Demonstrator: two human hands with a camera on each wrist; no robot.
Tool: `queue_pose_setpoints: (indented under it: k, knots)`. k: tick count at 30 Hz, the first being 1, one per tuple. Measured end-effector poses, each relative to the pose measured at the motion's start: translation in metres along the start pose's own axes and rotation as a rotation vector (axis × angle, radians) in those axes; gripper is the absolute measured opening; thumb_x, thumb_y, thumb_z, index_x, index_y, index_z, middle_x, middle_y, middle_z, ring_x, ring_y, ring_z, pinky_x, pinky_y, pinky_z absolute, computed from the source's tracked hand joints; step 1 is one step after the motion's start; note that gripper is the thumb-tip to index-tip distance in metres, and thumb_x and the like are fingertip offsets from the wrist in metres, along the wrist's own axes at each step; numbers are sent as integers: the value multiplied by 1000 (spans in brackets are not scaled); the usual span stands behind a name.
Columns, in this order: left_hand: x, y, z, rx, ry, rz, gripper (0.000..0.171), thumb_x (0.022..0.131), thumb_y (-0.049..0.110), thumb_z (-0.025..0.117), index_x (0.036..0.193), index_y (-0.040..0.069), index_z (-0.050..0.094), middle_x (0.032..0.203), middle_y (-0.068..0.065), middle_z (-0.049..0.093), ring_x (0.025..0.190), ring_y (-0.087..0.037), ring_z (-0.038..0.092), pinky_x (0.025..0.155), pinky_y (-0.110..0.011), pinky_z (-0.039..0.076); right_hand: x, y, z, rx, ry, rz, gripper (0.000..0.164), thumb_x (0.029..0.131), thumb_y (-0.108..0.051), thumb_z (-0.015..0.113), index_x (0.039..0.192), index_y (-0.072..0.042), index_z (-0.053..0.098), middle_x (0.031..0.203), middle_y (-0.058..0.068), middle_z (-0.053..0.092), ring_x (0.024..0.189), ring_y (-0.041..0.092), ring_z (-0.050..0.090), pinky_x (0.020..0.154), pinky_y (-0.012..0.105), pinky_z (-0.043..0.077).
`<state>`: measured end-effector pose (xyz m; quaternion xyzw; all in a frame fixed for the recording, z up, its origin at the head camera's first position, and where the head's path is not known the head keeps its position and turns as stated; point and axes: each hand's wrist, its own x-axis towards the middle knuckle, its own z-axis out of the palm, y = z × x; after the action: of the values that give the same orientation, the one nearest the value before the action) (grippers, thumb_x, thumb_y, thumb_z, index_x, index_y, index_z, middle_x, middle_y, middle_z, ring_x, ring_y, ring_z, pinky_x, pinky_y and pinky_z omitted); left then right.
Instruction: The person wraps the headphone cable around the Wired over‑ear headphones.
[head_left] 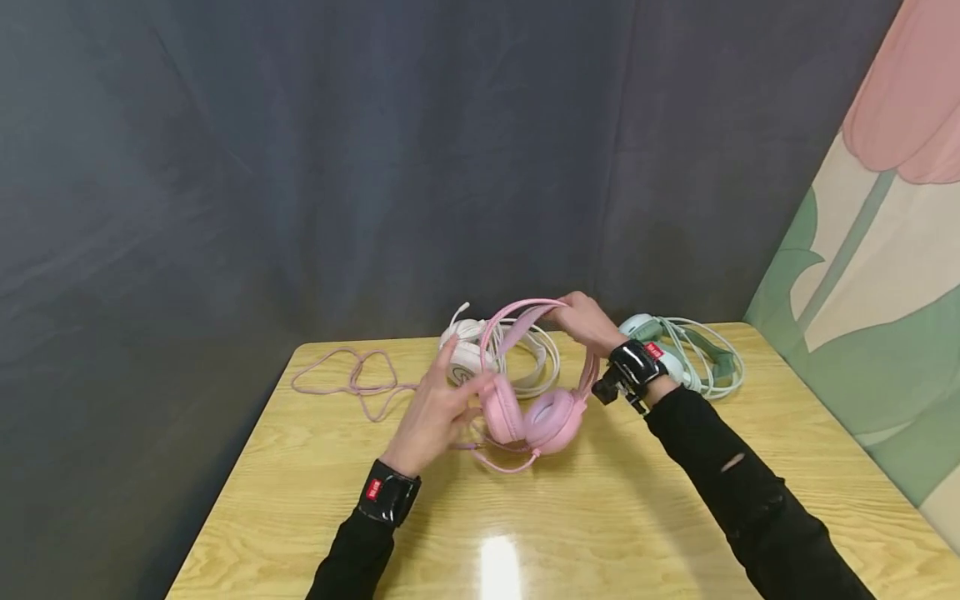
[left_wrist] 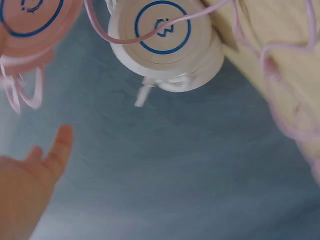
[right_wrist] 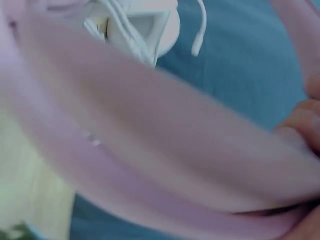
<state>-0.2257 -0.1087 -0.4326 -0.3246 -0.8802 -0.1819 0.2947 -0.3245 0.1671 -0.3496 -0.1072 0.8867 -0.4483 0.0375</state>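
Pink over-ear headphones (head_left: 551,421) are held up over the table, ear cups hanging low and the headband (right_wrist: 165,135) on top. My right hand (head_left: 588,323) grips that headband on its right side; the curled fingers (right_wrist: 305,120) show at the edge of the right wrist view. At the left ear cup (head_left: 501,410) is my left hand (head_left: 435,408), fingers spread; whether its thumb touches the cup I cannot tell. Behind the pink pair lie white headphones (head_left: 467,360) with a small boom microphone. In the left wrist view, a blue ring marks the white ear cup (left_wrist: 162,27).
The pink cable (head_left: 356,388) trails in loops across the table's left side. To the right, behind my right wrist, lie pale green-and-white headphones (head_left: 705,358) with a coiled cable. A dark curtain (head_left: 450,167) hangs behind the wooden table (head_left: 600,517); a flower-patterned cloth (head_left: 885,317) borders the right.
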Motion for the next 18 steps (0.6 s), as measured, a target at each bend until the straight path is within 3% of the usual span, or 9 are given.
queue_pose_setpoints:
  k: [1, 3, 5, 6, 7, 10, 13, 15, 18]
  knots:
    - [-1, -3, 0, -45, 7, -55, 63, 80, 17, 81, 137, 28, 55, 160, -20, 19, 132, -35, 46, 98, -47, 49, 0, 5, -6, 80, -15, 12, 38, 89, -26, 57, 56, -18, 41, 51, -10, 29, 47, 11, 27, 48, 27, 23]
    - [-4, -9, 1, -150, -2, -172, 55, 87, 17, 75, 138, 21, 55, 153, -18, 36, 120, -31, 57, 92, -44, 52, -1, 16, -17, 246, -55, 38, 42, 92, -21, 53, 54, -17, 37, 48, -10, 27, 44, 9, 23, 46, 27, 20]
    - [-8, -15, 3, -251, -64, -266, 44, 92, 14, 68, 135, 15, 57, 141, -12, 53, 108, -26, 64, 90, -42, 53, -3, 28, -27, 403, -105, 57, 45, 95, -15, 48, 53, -15, 32, 48, -8, 24, 42, 9, 20, 45, 29, 16]
    - [-11, -17, 6, -272, -104, -284, 40, 94, 12, 66, 133, 13, 58, 135, -11, 58, 104, -25, 65, 91, -42, 52, -4, 33, -31, 475, -127, 65, 45, 96, -13, 45, 54, -14, 30, 49, -7, 22, 42, 9, 18, 46, 30, 13]
    - [-12, -19, 10, -284, -145, -283, 39, 94, 10, 65, 133, 11, 58, 132, -10, 60, 103, -24, 65, 93, -42, 51, -5, 38, -34, 543, -152, 72, 45, 98, -12, 42, 55, -13, 28, 50, -6, 20, 43, 9, 16, 47, 31, 11]
    - [-15, -19, 22, -248, -220, -215, 42, 91, 13, 68, 132, 15, 60, 143, -10, 50, 128, -28, 52, 108, -45, 41, -9, 49, -42, 706, -222, 94, 42, 99, -10, 33, 58, -13, 25, 54, -5, 16, 47, 11, 10, 50, 32, 7]
    - [-14, -14, 28, -189, -185, -101, 37, 89, 21, 72, 125, 19, 66, 148, -11, 45, 140, -31, 39, 113, -51, 33, -11, 57, -43, 861, -286, 129, 40, 100, -11, 26, 60, -12, 24, 57, -4, 14, 51, 12, 6, 50, 30, 4]
    - [-13, -10, 29, -201, -155, -70, 24, 91, 25, 68, 114, 20, 70, 140, -9, 54, 137, -31, 43, 113, -50, 33, -11, 62, -44, 968, -319, 164, 40, 101, -13, 23, 60, -13, 25, 58, -4, 14, 52, 11, 6, 50, 28, 5]
    - [-13, -8, 27, -274, -135, -118, 11, 96, 28, 62, 101, 22, 69, 110, 4, 67, 112, -16, 60, 98, -36, 47, -12, 69, -46, 1117, -348, 212, 42, 104, -19, 22, 62, -14, 25, 60, -5, 12, 53, 10, 6, 48, 26, 8]
